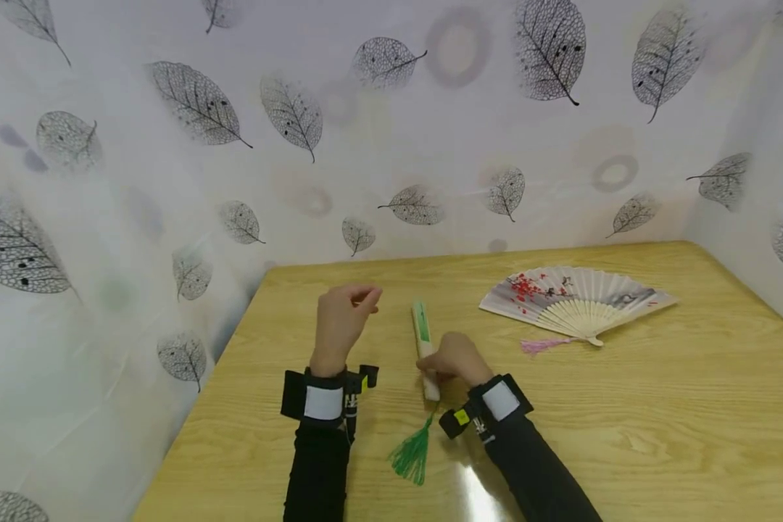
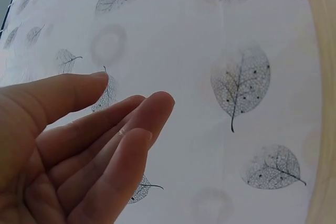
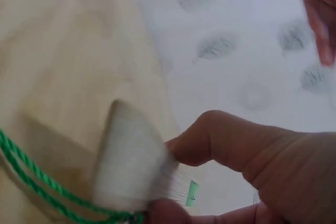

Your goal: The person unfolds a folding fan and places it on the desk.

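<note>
pinching a folded, pale, green-ended fan (image 1: 424, 339) with a green tassel (image 1: 413, 453) over the counter (image 1: 633, 413), the right hand (image 1: 460, 358) partly hides it; blur softens its ribs; on the left hand (image 1: 342, 319), thumb and fingers stand apart.

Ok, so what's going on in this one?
A person's right hand pinches a folded fan with a green tassel. The left hand is raised to the left of it, holding nothing. Another fan, spread open, with red blossoms and a pink tassel, lies on the wooden table toward the far right.
</note>
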Demonstrator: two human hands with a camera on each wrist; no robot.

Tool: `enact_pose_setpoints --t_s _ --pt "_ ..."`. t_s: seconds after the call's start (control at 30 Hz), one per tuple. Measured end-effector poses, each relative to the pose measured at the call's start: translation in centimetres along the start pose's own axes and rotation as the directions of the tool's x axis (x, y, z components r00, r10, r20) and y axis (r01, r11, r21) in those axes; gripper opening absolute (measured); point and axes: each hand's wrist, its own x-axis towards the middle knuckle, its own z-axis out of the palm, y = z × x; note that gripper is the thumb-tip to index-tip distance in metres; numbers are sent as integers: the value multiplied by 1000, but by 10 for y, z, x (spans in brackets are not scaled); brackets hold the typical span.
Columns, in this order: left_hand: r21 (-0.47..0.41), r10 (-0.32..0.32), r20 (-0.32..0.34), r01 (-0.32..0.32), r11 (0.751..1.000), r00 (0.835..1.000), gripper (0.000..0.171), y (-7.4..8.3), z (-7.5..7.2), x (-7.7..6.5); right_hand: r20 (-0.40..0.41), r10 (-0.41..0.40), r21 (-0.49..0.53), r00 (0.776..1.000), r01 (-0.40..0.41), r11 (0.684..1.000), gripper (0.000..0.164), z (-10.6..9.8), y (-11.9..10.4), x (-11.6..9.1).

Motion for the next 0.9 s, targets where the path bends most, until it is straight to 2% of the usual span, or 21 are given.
enact_pose_setpoints --t_s 0.13,0.23,0.3,0.43,0.53,0.67,0.77,0.83,0.9 --pt "-24 -9 85 11 1000 996 23 0 15 1 -83 1 72 997 5 997 36 -35 3 -8" --pt "-109 -19 179 39 993 984 24 1 31 1 -183 -13 63 983 25 998 37 -54 -2 -22" --pt "-191 -20 243 68 979 970 26 3 41 1 -244 -37 36 969 47 998 38 -60 -8 -31" --pt "-374 -23 352 163 913 936 30 8 57 1 -303 -71 -24 950 67 997 41 -59 -22 -41" --pt "-459 -30 399 229 858 916 29 11 65 -1 -316 -83 -68 945 65 996 39 -55 -28 -46" --pt "-514 -28 408 255 819 912 28 11 71 -4 -316 -128 -121 940 94 988 32 -54 -28 -49" --pt "-545 -23 411 266 795 911 28 9 73 -5 -270 -186 -123 945 157 980 37 -61 -22 -49" --pt "-570 -19 420 280 773 907 29 9 73 -5 -238 -214 -78 947 201 977 35 -67 -14 -47" --pt "-596 -12 439 301 744 898 30 10 73 -5 -207 -226 17 952 234 972 29 -75 -5 -45"
